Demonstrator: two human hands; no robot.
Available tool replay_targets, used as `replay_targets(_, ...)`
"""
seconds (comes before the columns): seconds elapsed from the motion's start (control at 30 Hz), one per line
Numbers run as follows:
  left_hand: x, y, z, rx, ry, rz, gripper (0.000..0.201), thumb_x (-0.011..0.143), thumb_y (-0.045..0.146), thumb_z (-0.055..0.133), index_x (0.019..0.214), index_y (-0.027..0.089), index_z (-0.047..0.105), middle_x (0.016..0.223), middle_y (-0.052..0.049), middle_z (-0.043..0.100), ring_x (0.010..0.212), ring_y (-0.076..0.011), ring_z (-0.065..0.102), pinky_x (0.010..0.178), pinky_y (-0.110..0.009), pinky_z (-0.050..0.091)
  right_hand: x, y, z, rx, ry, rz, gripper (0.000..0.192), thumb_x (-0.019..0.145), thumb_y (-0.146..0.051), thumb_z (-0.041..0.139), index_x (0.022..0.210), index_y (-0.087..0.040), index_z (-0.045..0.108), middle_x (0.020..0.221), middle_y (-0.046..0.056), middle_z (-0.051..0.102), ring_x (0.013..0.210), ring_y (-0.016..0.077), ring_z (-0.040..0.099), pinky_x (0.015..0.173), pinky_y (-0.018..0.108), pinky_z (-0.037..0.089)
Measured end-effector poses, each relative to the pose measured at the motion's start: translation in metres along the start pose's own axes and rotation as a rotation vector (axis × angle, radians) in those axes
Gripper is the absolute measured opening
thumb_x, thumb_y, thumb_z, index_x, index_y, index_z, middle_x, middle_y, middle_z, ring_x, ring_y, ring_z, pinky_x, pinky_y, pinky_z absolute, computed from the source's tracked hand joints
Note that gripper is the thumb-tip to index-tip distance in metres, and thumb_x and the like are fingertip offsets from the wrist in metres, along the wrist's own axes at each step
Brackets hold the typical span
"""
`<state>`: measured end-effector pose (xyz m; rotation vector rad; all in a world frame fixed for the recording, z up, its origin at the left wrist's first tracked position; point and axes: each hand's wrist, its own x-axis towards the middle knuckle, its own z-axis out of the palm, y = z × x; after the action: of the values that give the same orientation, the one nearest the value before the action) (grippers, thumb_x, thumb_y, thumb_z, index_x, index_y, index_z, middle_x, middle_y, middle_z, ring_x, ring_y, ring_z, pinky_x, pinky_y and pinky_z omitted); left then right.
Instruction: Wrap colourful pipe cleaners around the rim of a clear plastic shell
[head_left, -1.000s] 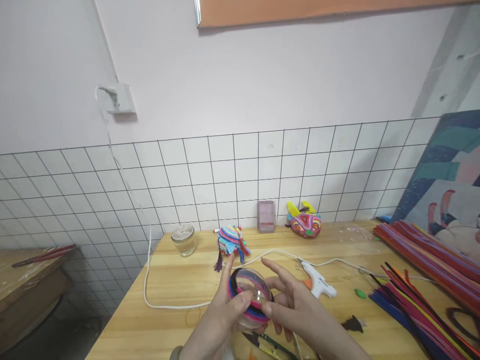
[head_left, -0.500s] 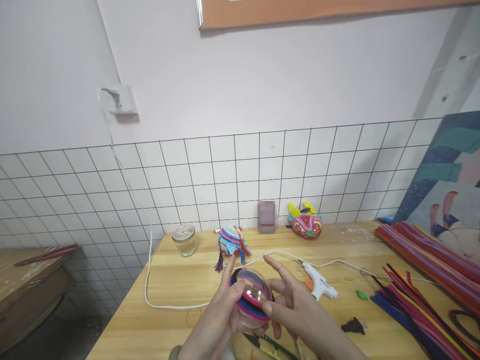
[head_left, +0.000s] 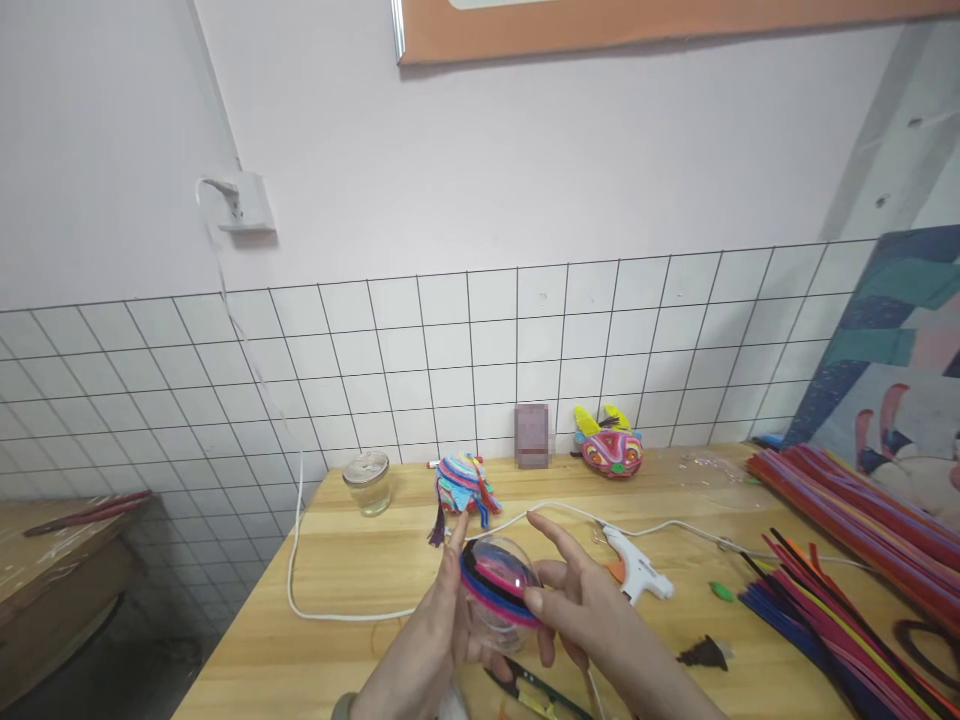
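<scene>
Holding a clear plastic ball between them, both hands meet low in the middle of the view, just above the near part of the wooden worktop. The ball is wound with bands of pink, blue and black fuzzy wire. The left hand cups it from the left and underneath, with the forefinger raised along its far side. The right hand grips it from the right, thumb pressed on the front of the bands and the other fingers spread loosely behind and above. Small scissors with green handles lie on the worktop just under the hands. A white glue gun rests near the right hand, and its white cord loops across the worktop and up the tiled wall to a socket. Farther back stand a small glass jar, a striped blue craft figure and a red and yellow craft fish by the wall. Long bundles of coloured fuzzy wires lie along the right side, well apart from the ball, with a small green scrap and a dark scrap beside them.
</scene>
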<state>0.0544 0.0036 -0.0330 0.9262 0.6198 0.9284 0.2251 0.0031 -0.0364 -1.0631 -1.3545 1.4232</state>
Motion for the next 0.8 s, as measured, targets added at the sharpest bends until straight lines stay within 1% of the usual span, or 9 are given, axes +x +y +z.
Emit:
replay_targets(0.07,0.001,-0.002,-0.001,0.023,0.034,0.024,0.101,0.077,0.070,0.047,0.148,0.025,-0.009,0.105,-0.015,0.069,0.069,-0.0238,0.068,0.058,-0.034,0.048,0.001,0.001,0.001,-0.001,0.026,0.004,0.082,0.077,-0.037,0.062,0.139,-0.017,0.012,0.081,0.000,0.066,0.043,0.0098,0.061,0.035,0.018,0.025)
replay_targets(0.13,0.003,-0.004,0.000,0.062,0.068,0.069,0.110,0.072,0.062,0.062,0.148,0.025,-0.008,0.111,-0.016,0.066,0.071,-0.0229,0.067,0.063,-0.036,0.049,0.002,0.002,0.003,0.011,0.064,-0.007,0.085,0.076,-0.037,0.063,0.139,-0.016,0.010,0.087,0.003,0.066,0.043,0.0096,0.060,0.035,0.019,0.026)
replay_targets(0.23,0.005,-0.007,0.007,0.081,0.117,0.157,0.118,0.064,0.048,0.078,0.148,0.024,-0.002,0.120,-0.016,0.062,0.085,-0.0244,0.066,0.071,-0.036,0.050,0.002,0.004,0.006,0.020,0.148,-0.043,0.088,0.075,-0.036,0.065,0.141,-0.016,0.010,0.092,0.005,0.065,0.044,0.0091,0.058,0.042,0.023,0.038)
replay_targets(0.3,0.005,-0.007,0.014,0.060,0.142,0.200,0.115,0.065,0.044,0.079,0.148,0.021,0.001,0.122,-0.017,0.062,0.097,-0.0270,0.063,0.077,-0.037,0.051,0.002,0.006,0.009,0.009,0.200,-0.063,0.088,0.074,-0.035,0.064,0.142,-0.018,0.010,0.097,0.005,0.064,0.045,0.0093,0.057,0.050,0.028,0.045)
replay_targets(0.43,0.005,-0.008,0.023,0.038,0.226,0.265,0.102,0.070,0.040,0.075,0.147,0.019,0.012,0.126,-0.017,0.060,0.113,-0.0300,0.058,0.089,-0.040,0.048,0.000,0.008,0.017,-0.031,0.266,-0.071,0.087,0.072,-0.032,0.062,0.142,-0.022,0.011,0.109,0.009,0.061,0.046,0.0094,0.055,0.049,0.029,0.044)
replay_targets(0.53,0.006,-0.009,0.025,0.053,0.287,0.291,0.097,0.071,0.038,0.075,0.147,0.019,0.018,0.125,-0.016,0.061,0.113,-0.0289,0.058,0.089,-0.038,0.049,-0.001,0.006,0.021,-0.033,0.286,-0.068,0.086,0.070,-0.031,0.061,0.141,-0.023,0.012,0.108,0.008,0.062,0.047,0.0099,0.053,0.049,0.028,0.044)
replay_targets(0.63,0.006,-0.009,0.025,0.066,0.296,0.286,0.094,0.071,0.038,0.075,0.146,0.018,0.021,0.121,-0.016,0.064,0.108,-0.0284,0.061,0.083,-0.035,0.052,-0.003,0.001,0.024,-0.014,0.282,-0.065,0.087,0.071,-0.033,0.062,0.141,-0.021,0.012,0.107,0.008,0.062,0.048,0.0100,0.054,0.050,0.029,0.045)
replay_targets(0.7,0.005,-0.008,0.026,0.087,0.321,0.307,0.089,0.071,0.038,0.074,0.144,0.018,0.027,0.123,-0.015,0.063,0.110,-0.0286,0.060,0.084,-0.035,0.051,-0.005,-0.002,0.024,0.013,0.262,-0.060,0.087,0.073,-0.036,0.063,0.142,-0.020,0.013,0.108,0.009,0.061,0.049,0.0095,0.055,0.051,0.028,0.045)
replay_targets(0.8,0.005,-0.006,0.025,0.126,0.357,0.327,0.083,0.073,0.039,0.072,0.142,0.019,0.032,0.126,-0.014,0.062,0.113,-0.0292,0.057,0.089,-0.036,0.048,-0.008,-0.004,0.023,0.066,0.192,-0.044,0.084,0.077,-0.042,0.064,0.141,-0.020,0.014,0.114,0.013,0.058,0.052,0.0098,0.060,0.043,0.023,0.038)
